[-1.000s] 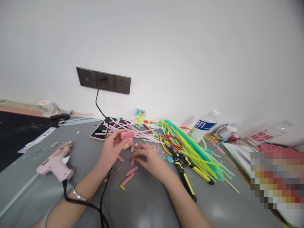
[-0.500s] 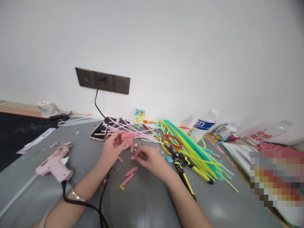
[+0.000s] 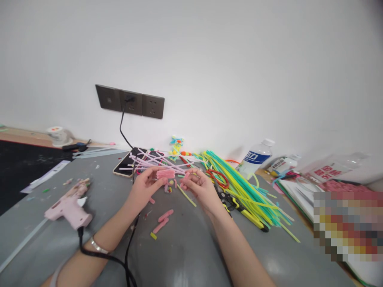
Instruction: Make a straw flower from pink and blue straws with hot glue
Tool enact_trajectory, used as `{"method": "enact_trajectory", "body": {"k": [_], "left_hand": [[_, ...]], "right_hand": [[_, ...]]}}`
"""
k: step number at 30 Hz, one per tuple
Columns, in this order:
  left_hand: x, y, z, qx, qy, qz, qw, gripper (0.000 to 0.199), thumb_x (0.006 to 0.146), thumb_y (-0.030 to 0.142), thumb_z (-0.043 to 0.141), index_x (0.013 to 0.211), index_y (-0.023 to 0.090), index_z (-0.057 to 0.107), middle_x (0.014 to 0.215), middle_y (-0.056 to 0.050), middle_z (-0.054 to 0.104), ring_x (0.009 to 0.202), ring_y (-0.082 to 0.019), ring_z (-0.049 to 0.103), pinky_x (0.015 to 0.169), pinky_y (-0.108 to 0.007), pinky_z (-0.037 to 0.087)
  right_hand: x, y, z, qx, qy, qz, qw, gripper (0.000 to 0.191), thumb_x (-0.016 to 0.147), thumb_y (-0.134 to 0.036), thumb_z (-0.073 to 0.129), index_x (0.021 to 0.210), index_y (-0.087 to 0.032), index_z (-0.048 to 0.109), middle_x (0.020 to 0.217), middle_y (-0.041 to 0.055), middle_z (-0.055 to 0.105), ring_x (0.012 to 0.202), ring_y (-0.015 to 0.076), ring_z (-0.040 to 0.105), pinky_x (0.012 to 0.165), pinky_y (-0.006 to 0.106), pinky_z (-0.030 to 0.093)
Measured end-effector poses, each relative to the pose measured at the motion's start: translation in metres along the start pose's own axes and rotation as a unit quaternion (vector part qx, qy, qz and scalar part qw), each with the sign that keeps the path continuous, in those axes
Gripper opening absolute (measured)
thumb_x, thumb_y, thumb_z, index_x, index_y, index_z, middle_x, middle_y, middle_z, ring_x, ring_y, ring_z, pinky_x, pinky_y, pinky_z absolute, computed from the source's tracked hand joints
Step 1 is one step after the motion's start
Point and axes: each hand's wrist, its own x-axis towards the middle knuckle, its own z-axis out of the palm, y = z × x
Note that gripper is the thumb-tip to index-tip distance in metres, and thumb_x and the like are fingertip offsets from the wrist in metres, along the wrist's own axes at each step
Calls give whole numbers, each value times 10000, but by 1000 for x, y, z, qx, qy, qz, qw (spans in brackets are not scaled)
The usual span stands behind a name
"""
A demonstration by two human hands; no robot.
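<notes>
**Holding Close, But Not Touching**

Holds in the left grip (image 3: 142,189) a ribbed pink block (image 3: 166,173), pinched near its left end between thumb and fingers. Has the longer part of this block free, pointing out of the grip toward the right, raised above the table (image 3: 194,255).

Pinches in the right grip (image 3: 203,190) a short pink piece (image 3: 186,176), slanted between thumb and fingertips, with the upper end showing. Has this piece just beside the free end of the block, with a narrow gap between.

Shows below, on the table and nearer to the body, two pink sticks (image 3: 166,215) lying close together, with a small yellow stub (image 3: 153,236) at the near end. Shows also a thin light-green stick (image 3: 188,196) between both grips.

Has past the left grip some lilac stems (image 3: 155,160), partly over a phone (image 3: 121,167). Has to the right a bundle of yellow and green stems (image 3: 239,179) and a yellow-black cutter (image 3: 251,217), partly hidden by the right grip. Has far to the left a pink glue gun (image 3: 70,207).
</notes>
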Motion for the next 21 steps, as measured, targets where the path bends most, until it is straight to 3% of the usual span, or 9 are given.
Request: {"method": "enact_trajectory", "body": {"k": [7,14,21], "left_hand": [[-1,-1,1,37,-33,-23,999,390,779,410,666,1097,186,643,1020,-90,720,823,-250,700,271,-146,410],[0,-5,1,47,-38,-25,998,381,777,416,658,1089,197,646,965,-75,726,740,-215,680,281,-149,400],[-1,-1,3,50,-52,-8,997,301,770,387,666,1008,203,658,870,-53,734,709,-213,694,300,-160,396]], "right_hand": [[0,-1,2,32,4,-24,999,436,667,-327,838,1023,-224,608,652,-58,637,588,113,628,582,224,481],[1,-1,0,39,48,-9,998,350,648,-391,841,846,-190,634,770,38,748,604,155,695,553,242,519],[0,-4,-1,-71,108,-92,987,238,679,-401,795,747,-185,722,617,11,693,494,119,560,465,234,455]]}}
